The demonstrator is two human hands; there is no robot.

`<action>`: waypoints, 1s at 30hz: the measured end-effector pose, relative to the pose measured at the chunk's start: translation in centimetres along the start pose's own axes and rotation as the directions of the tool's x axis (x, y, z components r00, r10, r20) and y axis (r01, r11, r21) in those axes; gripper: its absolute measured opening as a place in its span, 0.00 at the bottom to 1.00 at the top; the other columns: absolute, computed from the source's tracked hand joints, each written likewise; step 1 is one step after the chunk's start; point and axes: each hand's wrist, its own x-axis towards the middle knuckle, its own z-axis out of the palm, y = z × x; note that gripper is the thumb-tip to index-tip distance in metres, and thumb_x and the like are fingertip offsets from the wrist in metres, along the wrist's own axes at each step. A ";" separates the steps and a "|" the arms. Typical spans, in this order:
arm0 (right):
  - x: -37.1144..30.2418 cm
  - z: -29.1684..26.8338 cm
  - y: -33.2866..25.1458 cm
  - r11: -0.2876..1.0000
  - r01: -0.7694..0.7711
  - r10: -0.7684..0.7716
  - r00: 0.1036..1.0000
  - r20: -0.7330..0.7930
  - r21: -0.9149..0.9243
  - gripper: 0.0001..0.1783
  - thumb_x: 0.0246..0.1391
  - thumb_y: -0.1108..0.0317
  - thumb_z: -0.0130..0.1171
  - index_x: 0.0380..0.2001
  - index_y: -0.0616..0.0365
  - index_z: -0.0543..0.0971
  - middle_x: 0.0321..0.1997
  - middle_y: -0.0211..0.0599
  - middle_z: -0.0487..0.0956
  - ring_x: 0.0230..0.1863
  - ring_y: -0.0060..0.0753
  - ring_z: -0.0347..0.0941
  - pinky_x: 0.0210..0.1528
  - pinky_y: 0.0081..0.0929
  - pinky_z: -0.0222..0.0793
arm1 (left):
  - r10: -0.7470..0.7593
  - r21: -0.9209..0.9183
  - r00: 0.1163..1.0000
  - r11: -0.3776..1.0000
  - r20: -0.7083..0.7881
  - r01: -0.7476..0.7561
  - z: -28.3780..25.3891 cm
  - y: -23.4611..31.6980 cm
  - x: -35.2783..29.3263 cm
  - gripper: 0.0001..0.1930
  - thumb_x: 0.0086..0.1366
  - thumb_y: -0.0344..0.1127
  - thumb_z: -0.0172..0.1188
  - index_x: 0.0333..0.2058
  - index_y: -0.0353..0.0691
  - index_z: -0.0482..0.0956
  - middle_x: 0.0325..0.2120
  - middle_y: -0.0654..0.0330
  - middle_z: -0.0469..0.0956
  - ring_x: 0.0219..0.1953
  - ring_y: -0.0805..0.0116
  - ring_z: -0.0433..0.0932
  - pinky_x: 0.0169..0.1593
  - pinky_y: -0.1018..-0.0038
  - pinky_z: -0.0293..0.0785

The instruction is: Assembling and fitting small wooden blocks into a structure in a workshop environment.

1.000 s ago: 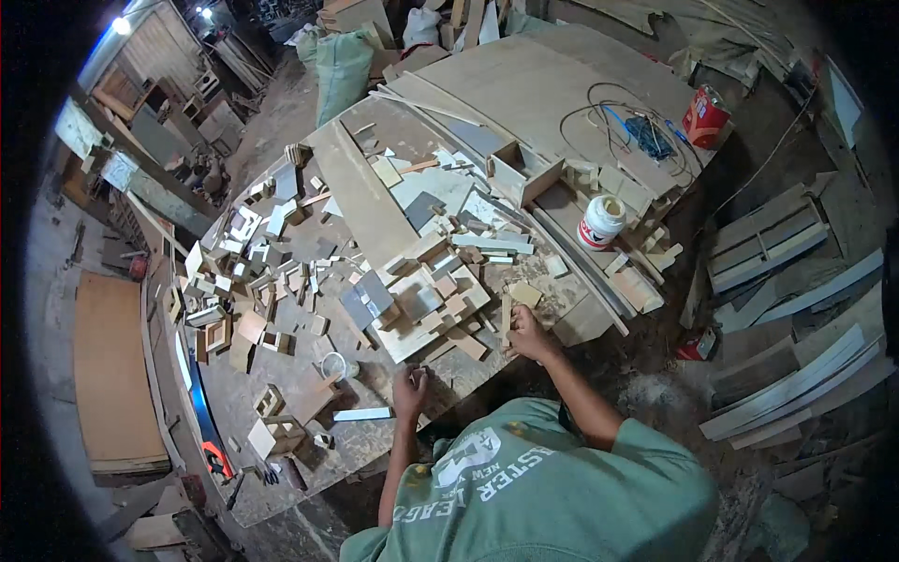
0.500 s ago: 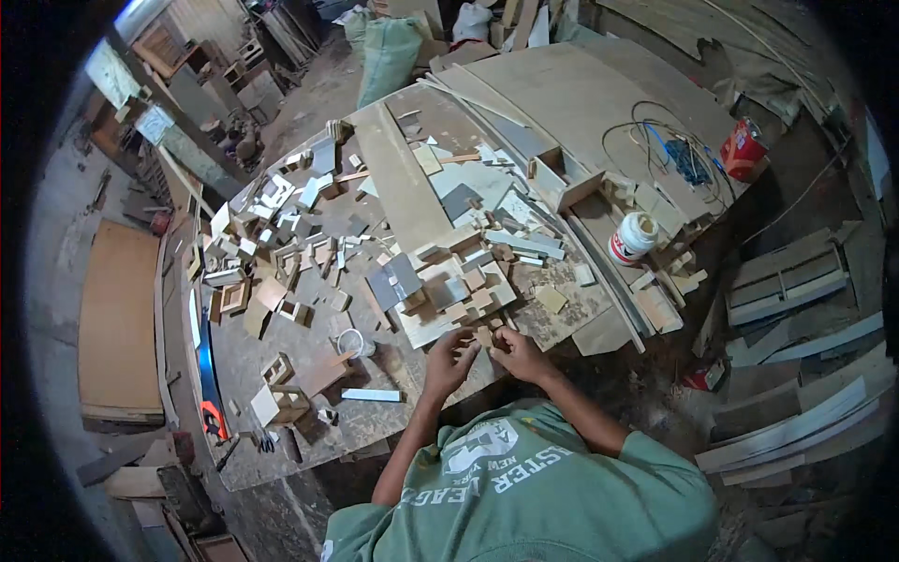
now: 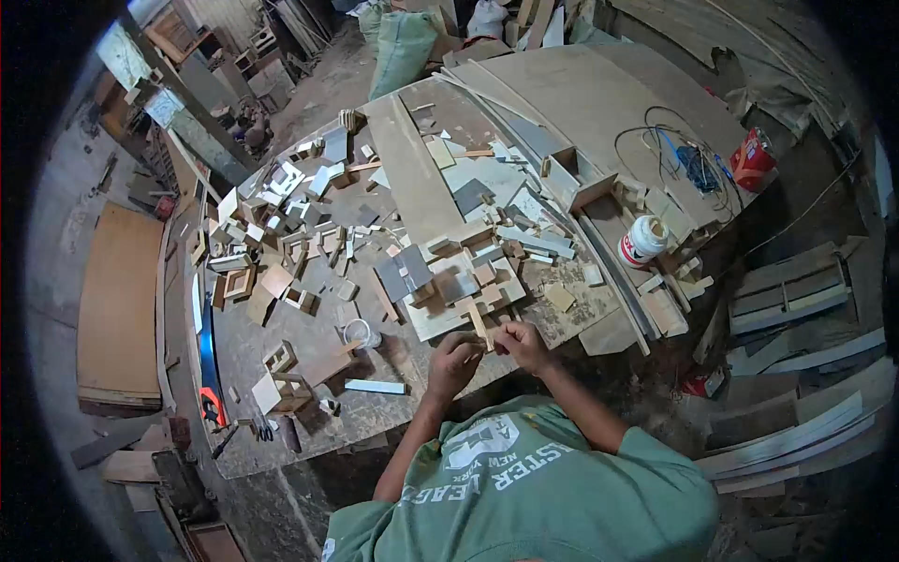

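My left hand (image 3: pixel 453 362) and my right hand (image 3: pixel 522 346) meet at the near edge of the workbench, fingers closed around the lower end of a small wooden strip (image 3: pixel 479 324). The strip points away from me. Just beyond it sits a pale board (image 3: pixel 427 327) bearing a small model-like assembly of wood blocks and grey pieces. A dark grey flat piece (image 3: pixel 404 273) rests at the assembly's left side. The fingertips are small in view, and the exact grip of each is partly hidden.
Left on the bench are a clear plastic cup (image 3: pixel 361 332), a white strip (image 3: pixel 375 386), a handsaw (image 3: pixel 208 365) and many wood offcuts. To the right stand a white glue jar (image 3: pixel 643 241), a red can (image 3: pixel 752 161) and a tangled cable (image 3: pixel 695 169).
The small wooden strip has turned in my fingers and now shows lengthwise, pointing away from me. The whole view has shifted slightly; both hands stay close together.
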 end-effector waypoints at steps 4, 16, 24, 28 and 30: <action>-0.3 0.4 -0.1 0.988 -0.141 0.125 0.968 0.218 0.062 0.17 0.62 0.64 0.49 0.21 0.60 0.73 0.20 0.29 0.73 0.22 0.19 0.68 0.27 0.21 0.66 | 0.022 -0.034 1.000 0.999 0.010 -0.022 -0.2 0.0 -0.4 0.09 0.49 0.21 0.64 0.30 0.39 0.78 0.35 0.55 0.78 0.38 0.56 0.78 0.39 0.68 0.77; -1.0 2.0 -2.9 0.914 0.037 0.037 0.984 0.174 -0.404 0.14 0.61 0.62 0.52 0.31 0.63 0.78 0.25 0.30 0.77 0.27 0.18 0.70 0.32 0.23 0.68 | -0.529 -0.577 0.757 0.504 0.382 0.643 0.6 -1.8 -1.9 0.07 0.67 0.33 0.57 0.38 0.35 0.78 0.23 0.66 0.77 0.27 0.80 0.75 0.31 0.82 0.70; -1.4 1.9 -1.7 0.960 -0.005 0.104 0.934 0.341 -0.279 0.18 0.62 0.57 0.50 0.31 0.63 0.75 0.25 0.32 0.75 0.28 0.21 0.70 0.33 0.27 0.69 | -0.432 -0.670 0.751 0.357 0.499 0.651 -0.4 -2.5 -3.1 0.07 0.67 0.33 0.56 0.34 0.35 0.77 0.26 0.64 0.78 0.28 0.76 0.76 0.36 0.77 0.75; -1.4 1.7 -0.7 0.956 0.015 0.096 0.927 0.363 -0.292 0.18 0.62 0.57 0.50 0.32 0.63 0.76 0.25 0.31 0.76 0.30 0.20 0.72 0.34 0.27 0.70 | -0.438 -0.686 0.750 0.333 0.495 0.647 -0.6 -2.0 -3.1 0.08 0.67 0.34 0.56 0.34 0.35 0.77 0.27 0.64 0.78 0.29 0.75 0.76 0.38 0.76 0.76; -1.4 1.7 -0.1 0.967 -0.083 0.167 0.920 0.355 -0.242 0.17 0.62 0.58 0.49 0.32 0.63 0.76 0.25 0.32 0.77 0.29 0.20 0.72 0.34 0.26 0.70 | -0.447 -0.681 0.742 0.327 0.500 0.655 -0.6 -2.0 -3.3 0.08 0.67 0.34 0.56 0.34 0.35 0.78 0.27 0.64 0.78 0.29 0.75 0.76 0.38 0.76 0.76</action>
